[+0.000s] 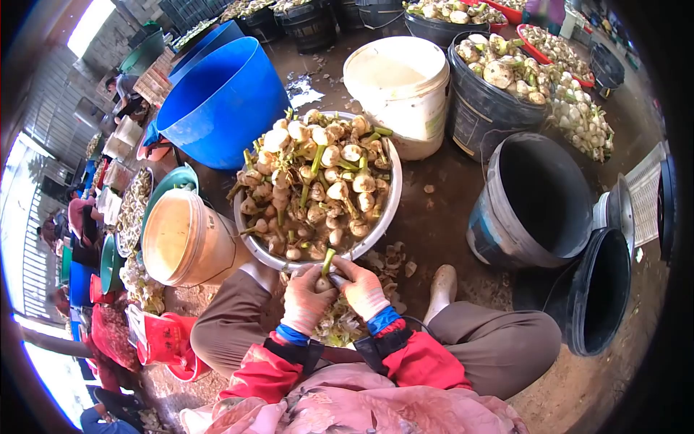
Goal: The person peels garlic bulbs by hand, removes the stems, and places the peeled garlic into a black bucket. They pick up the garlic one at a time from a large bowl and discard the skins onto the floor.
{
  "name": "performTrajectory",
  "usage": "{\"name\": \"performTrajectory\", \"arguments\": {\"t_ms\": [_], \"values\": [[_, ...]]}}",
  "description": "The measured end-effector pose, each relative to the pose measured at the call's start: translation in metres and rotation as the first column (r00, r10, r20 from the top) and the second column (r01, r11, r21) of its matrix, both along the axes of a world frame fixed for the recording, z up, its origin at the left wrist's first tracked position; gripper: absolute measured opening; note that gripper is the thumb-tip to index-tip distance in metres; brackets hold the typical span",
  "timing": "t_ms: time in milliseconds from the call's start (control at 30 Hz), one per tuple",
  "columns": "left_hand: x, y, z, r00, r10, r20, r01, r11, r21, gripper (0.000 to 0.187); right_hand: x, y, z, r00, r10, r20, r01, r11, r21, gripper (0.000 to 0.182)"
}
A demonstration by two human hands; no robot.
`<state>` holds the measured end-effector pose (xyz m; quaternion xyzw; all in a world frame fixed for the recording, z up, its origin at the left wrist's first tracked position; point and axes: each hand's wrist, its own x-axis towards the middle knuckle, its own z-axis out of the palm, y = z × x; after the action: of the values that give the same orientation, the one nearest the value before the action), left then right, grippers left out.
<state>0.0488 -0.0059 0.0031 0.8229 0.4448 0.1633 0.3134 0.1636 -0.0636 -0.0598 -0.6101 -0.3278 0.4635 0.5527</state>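
Between my hands, just over the near rim of a metal basin [395, 189], is a garlic bulb [323, 283] with a green stem standing up. My left hand [306, 298], in a pale orange work glove, is closed around the bulb from the left. My right hand [361, 289], gloved alike, is closed with its fingertips against the bulb and stem. Something small and dark shows by its thumb; I cannot make out what. Many garlic bulbs [318, 166] with roots and cut stems are heaped in the basin. Pale peelings [340, 322] lie below my hands.
A blue tub [224, 108], a white bucket [397, 94] and a cream bucket [191, 239] surround the basin. To the right stand dark buckets [535, 202] and a black tub of garlic [499, 94]. Red containers [170, 340] sit at left. Other people [83, 217] work at far left.
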Motion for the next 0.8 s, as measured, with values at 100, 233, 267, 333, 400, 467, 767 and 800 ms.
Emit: {"name": "performTrajectory", "arguments": {"t_ms": [100, 233, 267, 333, 400, 467, 767, 800], "values": [[0.010, -0.016, -0.001, 0.984, 0.103, -0.148, -0.070, 0.975, 0.210, 0.045, -0.003, -0.002, 0.006, 0.997, -0.072, 0.021, 0.071, 0.997, 0.026, 0.042], [0.018, -0.023, -0.006, 0.973, 0.116, -0.198, -0.057, 0.959, 0.278, 0.043, -0.007, -0.007, 0.031, 0.972, -0.126, 0.198, 0.145, 0.986, -0.086, 0.042], [0.021, -0.024, -0.004, 0.978, 0.106, -0.180, -0.048, 0.953, 0.298, 0.043, -0.009, -0.007, 0.025, 0.966, -0.175, 0.192, 0.190, 0.980, -0.062, 0.043], [0.019, -0.021, -0.009, 0.993, 0.068, -0.097, -0.036, 0.953, 0.301, 0.044, -0.009, -0.005, 0.013, 0.957, -0.224, 0.186, 0.234, 0.971, -0.037, 0.043], [0.014, -0.019, -0.009, 0.999, 0.031, -0.016, -0.024, 0.952, 0.305, 0.046, -0.004, -0.005, 0.012, 0.953, -0.198, 0.228, 0.180, 0.979, 0.097, 0.045], [0.006, -0.017, -0.002, 0.929, 0.246, 0.275, -0.197, 0.961, -0.195, 0.057, 0.005, -0.008, 0.017, 0.987, -0.157, -0.035, 0.160, 0.978, 0.131, 0.044], [-0.016, -0.006, 0.007, 0.466, 0.804, 0.368, 0.300, 0.248, -0.921, 0.042, 0.002, -0.007, 0.016, 0.817, 0.050, -0.575, 0.162, 0.936, 0.311, 0.039], [-0.017, -0.004, 0.006, 0.516, 0.765, 0.386, 0.266, 0.285, -0.921, 0.045, 0.001, -0.008, 0.017, 0.818, 0.050, -0.574, 0.161, 0.936, 0.311, 0.039]]}}
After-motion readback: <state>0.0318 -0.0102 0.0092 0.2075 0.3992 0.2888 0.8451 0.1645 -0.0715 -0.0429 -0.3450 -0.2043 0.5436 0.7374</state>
